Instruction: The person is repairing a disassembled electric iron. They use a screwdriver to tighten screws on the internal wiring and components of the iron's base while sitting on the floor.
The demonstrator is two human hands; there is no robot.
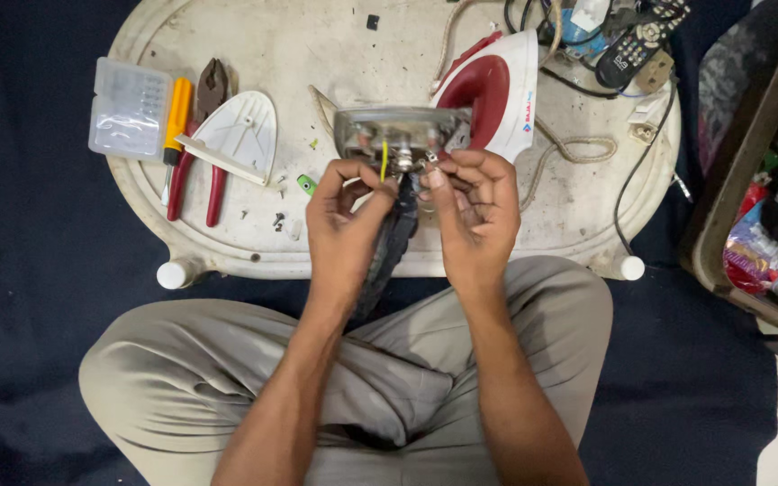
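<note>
Cord [387, 247]: I see its long axis run from my fingers toward my lap.
Left hand [346, 209]: pinches yellow wire [384, 164], just above.
Right hand [470, 193]: fingertips closed on small terminal [431, 157]; both hands equally near iron base [398, 133].

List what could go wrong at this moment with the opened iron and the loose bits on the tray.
1. Both hands, left hand and right hand, pinch thin wires at the metal iron base; a tug might snap the yellow wire.
2. Small screws lie loose near the tray edge and could roll off.

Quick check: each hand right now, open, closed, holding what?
Left hand: pinched shut on the black cord.
Right hand: fingers closed on a wire terminal at the metal iron base.
</note>
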